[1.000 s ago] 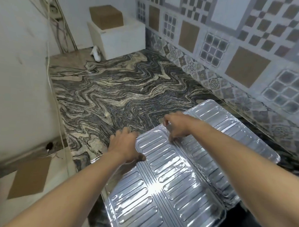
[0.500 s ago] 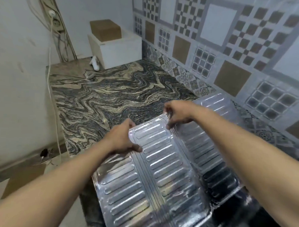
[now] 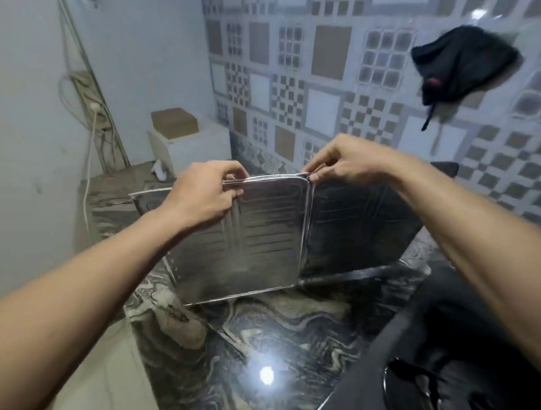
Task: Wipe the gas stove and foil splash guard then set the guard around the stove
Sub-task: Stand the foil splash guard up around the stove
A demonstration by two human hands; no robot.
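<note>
The ribbed foil splash guard (image 3: 261, 241) stands upright on the marbled counter (image 3: 273, 335), folded into panels. My left hand (image 3: 207, 192) grips its top edge near the left of the front panel. At the top right corner my right hand (image 3: 342, 160) pinches the edge. A darker panel (image 3: 361, 227) of the guard angles back to the right. The black gas stove (image 3: 447, 377) fills the lower right corner, in front of and right of the guard, with a burner ring partly visible.
A white box (image 3: 197, 146) with a brown carton on top sits at the counter's far end. Cables and a socket strip (image 3: 93, 110) run down the left wall. A black cloth (image 3: 461, 61) hangs on the tiled wall at upper right.
The guard lay flat on the counter and now stands upright, lifted by its top edge in both hands. The view has tilted up, and the stove has come into sight.
</note>
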